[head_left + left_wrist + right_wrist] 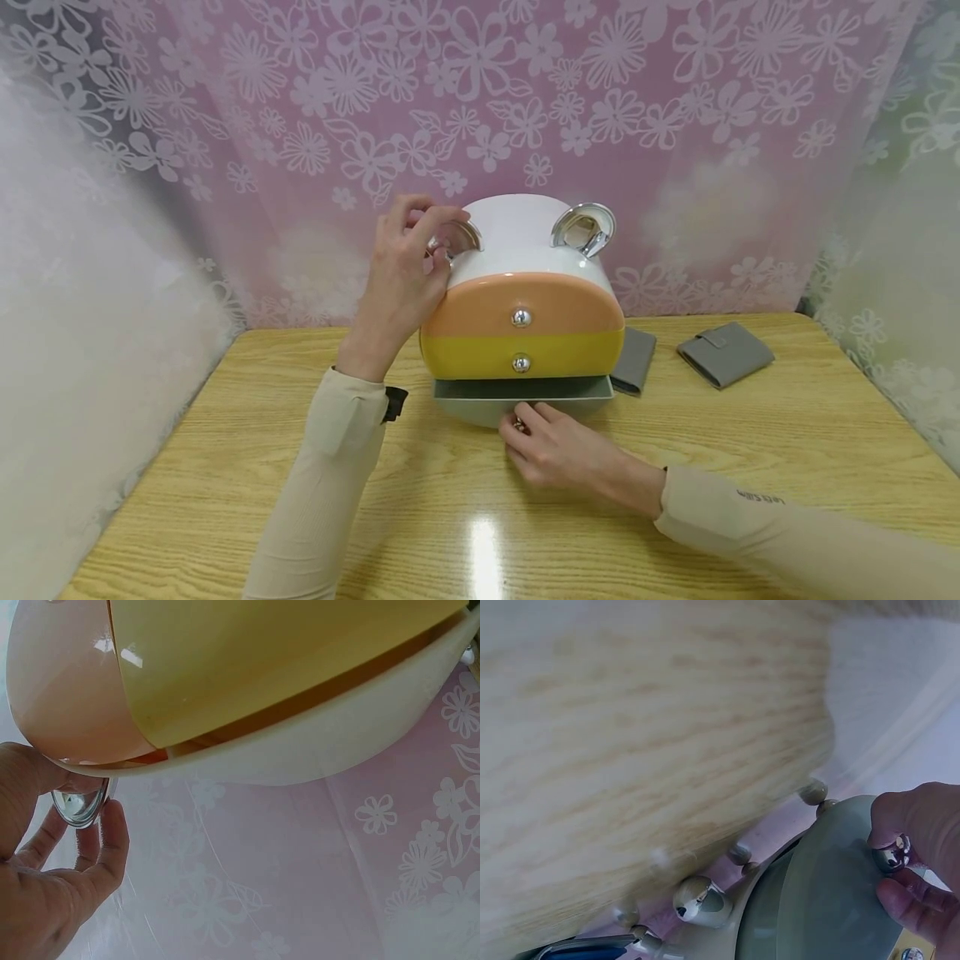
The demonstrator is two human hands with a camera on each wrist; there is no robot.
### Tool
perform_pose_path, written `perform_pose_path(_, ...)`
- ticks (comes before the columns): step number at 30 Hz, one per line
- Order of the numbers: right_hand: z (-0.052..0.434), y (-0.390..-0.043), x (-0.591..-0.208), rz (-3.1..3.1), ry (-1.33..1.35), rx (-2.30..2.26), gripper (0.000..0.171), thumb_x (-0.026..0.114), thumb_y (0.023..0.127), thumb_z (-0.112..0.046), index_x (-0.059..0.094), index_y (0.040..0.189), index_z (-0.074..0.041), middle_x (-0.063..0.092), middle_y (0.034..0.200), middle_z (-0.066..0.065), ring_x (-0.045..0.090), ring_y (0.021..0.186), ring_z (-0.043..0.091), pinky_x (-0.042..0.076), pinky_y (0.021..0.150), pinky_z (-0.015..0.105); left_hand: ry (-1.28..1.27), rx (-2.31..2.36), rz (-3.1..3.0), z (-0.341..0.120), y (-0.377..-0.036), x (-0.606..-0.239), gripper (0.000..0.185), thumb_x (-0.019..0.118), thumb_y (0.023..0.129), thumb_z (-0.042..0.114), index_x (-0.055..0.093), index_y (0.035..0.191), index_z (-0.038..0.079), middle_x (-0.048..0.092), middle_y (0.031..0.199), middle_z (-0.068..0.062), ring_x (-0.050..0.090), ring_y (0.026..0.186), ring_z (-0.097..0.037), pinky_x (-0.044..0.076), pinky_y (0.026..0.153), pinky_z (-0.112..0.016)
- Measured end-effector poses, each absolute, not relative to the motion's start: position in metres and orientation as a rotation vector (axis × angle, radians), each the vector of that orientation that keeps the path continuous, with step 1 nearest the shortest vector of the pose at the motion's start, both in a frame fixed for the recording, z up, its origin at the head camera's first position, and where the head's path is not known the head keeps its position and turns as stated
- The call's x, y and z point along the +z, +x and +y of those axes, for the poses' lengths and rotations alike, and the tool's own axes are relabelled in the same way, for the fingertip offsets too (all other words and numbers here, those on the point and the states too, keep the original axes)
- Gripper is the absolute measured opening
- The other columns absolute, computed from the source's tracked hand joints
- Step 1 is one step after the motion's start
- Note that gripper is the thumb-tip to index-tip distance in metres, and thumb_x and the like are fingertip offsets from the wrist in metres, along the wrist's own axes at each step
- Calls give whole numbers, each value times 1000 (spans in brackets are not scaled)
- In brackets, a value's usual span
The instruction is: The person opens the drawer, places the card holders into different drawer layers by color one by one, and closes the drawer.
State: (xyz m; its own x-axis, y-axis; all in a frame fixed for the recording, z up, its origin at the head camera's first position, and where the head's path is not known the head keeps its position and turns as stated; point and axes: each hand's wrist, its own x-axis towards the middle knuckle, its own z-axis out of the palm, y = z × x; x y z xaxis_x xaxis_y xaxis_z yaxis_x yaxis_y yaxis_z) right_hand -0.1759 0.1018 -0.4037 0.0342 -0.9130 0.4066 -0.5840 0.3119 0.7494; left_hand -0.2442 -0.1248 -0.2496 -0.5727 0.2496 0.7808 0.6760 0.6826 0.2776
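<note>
A rounded white box [525,229] with chrome ears stands on the wooden table [225,467]. It has an orange drawer [525,304], a yellow drawer [525,354] and a grey-green bottom drawer [517,396] that is pulled partly out. My left hand [408,267] grips the left chrome ear [463,237], also seen as the chrome ear [79,806] in the left wrist view, between thumb and fingers. My right hand [555,450] pinches the bottom drawer's chrome knob [892,855] at the drawer's front.
Two grey wallets lie right of the box: one [633,360] close against it, another [726,354] further right. A pink floral curtain [675,125] hangs behind the table. White fabric bounds both sides.
</note>
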Motion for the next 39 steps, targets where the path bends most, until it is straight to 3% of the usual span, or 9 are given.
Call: perform_pose_path(39, 108, -154, -405, -1658, 1451, -357, 44, 33, 106, -2, 72, 87, -6, 66, 100, 11, 57, 85, 25, 52, 70, 31, -700, -731, -2151, -126, -245, -250, 39, 58, 88, -8, 70, 119, 12, 53, 121, -16, 50, 106, -35, 43, 92, -46)
